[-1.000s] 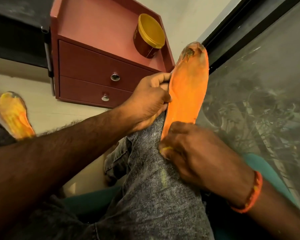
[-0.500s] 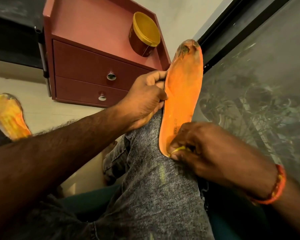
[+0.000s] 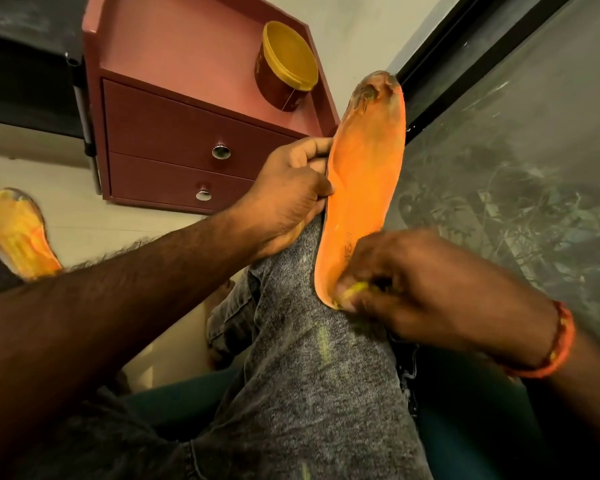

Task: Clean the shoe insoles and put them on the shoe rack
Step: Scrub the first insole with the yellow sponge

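An orange insole point(image 3: 366, 174) with a dark, worn toe rests lengthwise on my knee in grey jeans point(image 3: 312, 358). My left hand point(image 3: 284, 199) grips its left edge at mid-length, thumb on top. At the heel end, my right hand point(image 3: 420, 289) has its fingers curled round a small yellow-green thing point(image 3: 355, 289) that is pressed on the insole; most of that thing is hidden, and the hand is motion-blurred. A second orange-yellow insole point(image 3: 18, 233) lies on the floor at the far left.
A pink-topped cabinet with two dark red drawers point(image 3: 174, 140) stands ahead. On it lies a red tub with a yellow lid point(image 3: 286, 65). A dark-framed glass pane point(image 3: 520, 150) runs along the right side. Pale floor point(image 3: 49, 168) shows at left.
My right hand has slid from covering the insole's heel down to its tip, and now rubs there. The left hand keeps its grip. The camera view has shifted slightly.
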